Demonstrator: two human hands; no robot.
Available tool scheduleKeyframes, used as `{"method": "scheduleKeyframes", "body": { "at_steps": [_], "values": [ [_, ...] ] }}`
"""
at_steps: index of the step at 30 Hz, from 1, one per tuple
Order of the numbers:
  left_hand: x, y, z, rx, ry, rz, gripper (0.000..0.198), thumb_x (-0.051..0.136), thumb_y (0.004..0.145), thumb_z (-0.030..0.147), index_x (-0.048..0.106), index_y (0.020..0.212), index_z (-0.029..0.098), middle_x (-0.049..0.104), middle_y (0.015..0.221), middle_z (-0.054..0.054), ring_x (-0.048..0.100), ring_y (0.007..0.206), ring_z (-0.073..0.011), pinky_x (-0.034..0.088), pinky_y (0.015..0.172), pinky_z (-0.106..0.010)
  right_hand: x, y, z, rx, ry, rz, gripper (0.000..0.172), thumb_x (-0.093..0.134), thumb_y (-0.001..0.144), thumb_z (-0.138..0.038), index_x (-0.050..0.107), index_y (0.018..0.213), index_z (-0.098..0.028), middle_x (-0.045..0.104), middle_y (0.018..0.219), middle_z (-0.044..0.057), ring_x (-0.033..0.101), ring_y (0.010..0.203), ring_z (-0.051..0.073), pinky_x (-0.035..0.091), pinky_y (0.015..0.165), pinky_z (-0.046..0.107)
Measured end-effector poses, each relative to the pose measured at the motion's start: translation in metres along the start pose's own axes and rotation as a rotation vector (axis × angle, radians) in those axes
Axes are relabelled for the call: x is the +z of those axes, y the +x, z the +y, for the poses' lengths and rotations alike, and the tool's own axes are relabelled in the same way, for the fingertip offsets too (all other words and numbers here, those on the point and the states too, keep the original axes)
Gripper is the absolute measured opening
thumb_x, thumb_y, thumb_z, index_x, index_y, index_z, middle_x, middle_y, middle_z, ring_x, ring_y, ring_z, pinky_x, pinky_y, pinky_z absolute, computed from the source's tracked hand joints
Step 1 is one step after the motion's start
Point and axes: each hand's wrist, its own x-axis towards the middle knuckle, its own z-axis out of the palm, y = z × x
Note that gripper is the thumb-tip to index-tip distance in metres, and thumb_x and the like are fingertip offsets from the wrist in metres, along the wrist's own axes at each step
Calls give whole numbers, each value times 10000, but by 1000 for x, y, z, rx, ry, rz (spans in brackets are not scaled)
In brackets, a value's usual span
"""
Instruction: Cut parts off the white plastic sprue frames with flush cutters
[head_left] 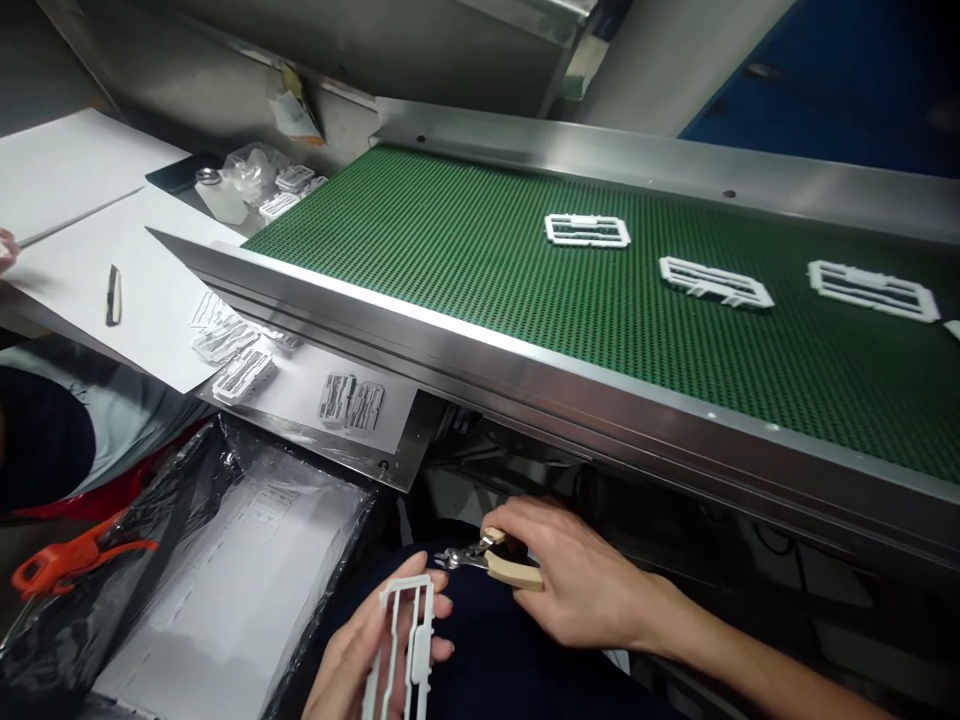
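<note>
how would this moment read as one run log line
left hand: holds white frame; right hand: holds cutters, tips near frame; belt: more frames

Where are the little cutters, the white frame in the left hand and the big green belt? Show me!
Cutters (514,572): head view, on the lower cream handle.
White frame (421,655): head view, on its widest solid piece.
Green belt (450,265): head view, on a bare patch.

We find smooth white plastic in the frame (421,655), shiny metal on the cutters (495,566) with their matt, cream, plastic-looking handles (517,573), rough texture across the green belt (465,260), satiny metal along the rail (525,375), and crinkled, glossy plastic in the black liner (82,640).
</note>
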Motion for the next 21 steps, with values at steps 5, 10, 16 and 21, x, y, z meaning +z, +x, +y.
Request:
{"method": "scheduleKeyframes", "body": {
  "at_steps": [5,10,16,21],
  "values": [
    [-11,7,4,-159,-110,-84,385,673,800,448,731,1072,183,746,986,-132,684,641,-186,540,582,-204,-5,1,-8,-82,-123,-6,347,535,620,-146,542,962,-208,544,866,22,517,792,194,426,706,314],
    [-10,6,1,-160,-68,-95,410,708,760,478,742,1050,191,751,949,-116,678,631,-184,517,552,-194,-8,1,-10,-105,-180,-33,339,533,612,-162,544,947,-204,533,841,19,504,766,187,415,668,310],
    [-12,7,0,-174,-43,-57,427,729,731,500,749,1036,203,749,938,-103,670,638,-187,517,573,-218,-6,1,-7,-154,-209,-23,281,528,628,-180,542,908,-206,517,776,1,473,690,158,387,642,293],
    [-16,7,-1,-162,10,-9,440,734,726,506,747,1036,195,745,950,-120,667,666,-189,510,564,-221,-3,0,-4,-180,-239,-6,142,513,621,-201,489,761,-209,477,678,-15,415,600,138,328,571,267]
  ]
}}
